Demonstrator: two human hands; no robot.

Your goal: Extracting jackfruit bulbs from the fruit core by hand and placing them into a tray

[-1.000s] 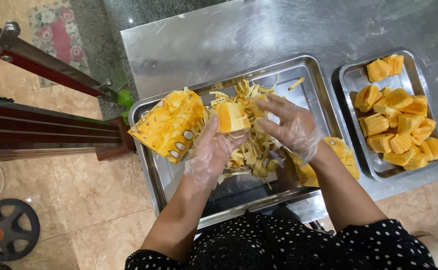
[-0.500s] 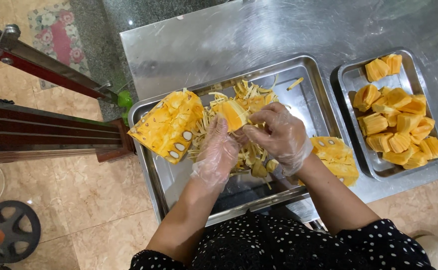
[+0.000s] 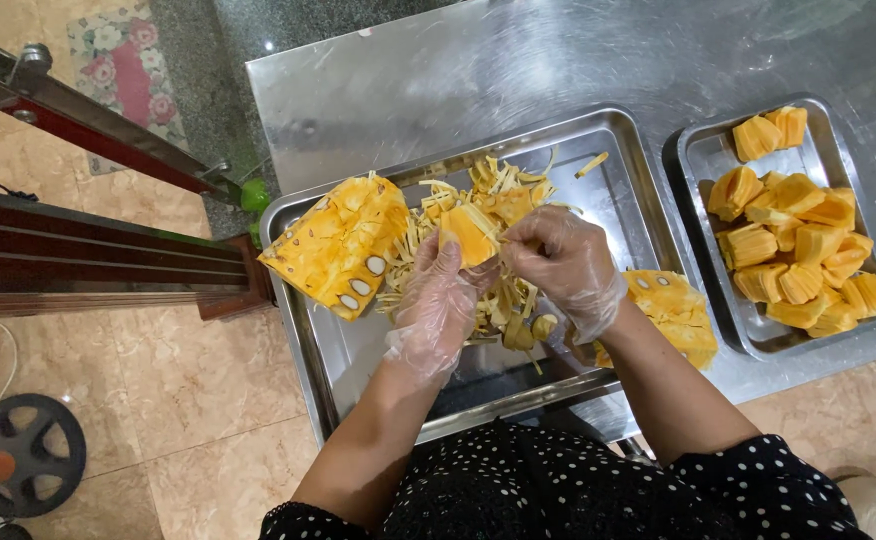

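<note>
Left hand: our left hand (image 3: 436,305), in a clear thin glove, grips the jackfruit pod (image 3: 466,235) from below, fingers closed on it.
Right hand: our right hand (image 3: 561,262), gloved likewise, has its fingertips pinched narrow at the pod's right edge, touching it (whether they hold a strand we cannot tell).
Jackfruit pod: orange-yellow, held above the middle of the large steel tray (image 3: 618,150).
Fibre pile: pale yellow strands (image 3: 488,190) heaped in the tray's middle, under and behind both hands.
Large jackfruit section: a wedge (image 3: 336,245) with white seed ends lies against the tray's left rim.
Second section: another piece (image 3: 670,315) rests over the tray's near right corner, just beside our right wrist.
Small tray: the second steel tray (image 3: 703,160) sits near the worktop's right edge, filled with cleaned pods (image 3: 798,250).
Worktop: steel worktop (image 3: 408,90) carries both trays side by side.
</note>
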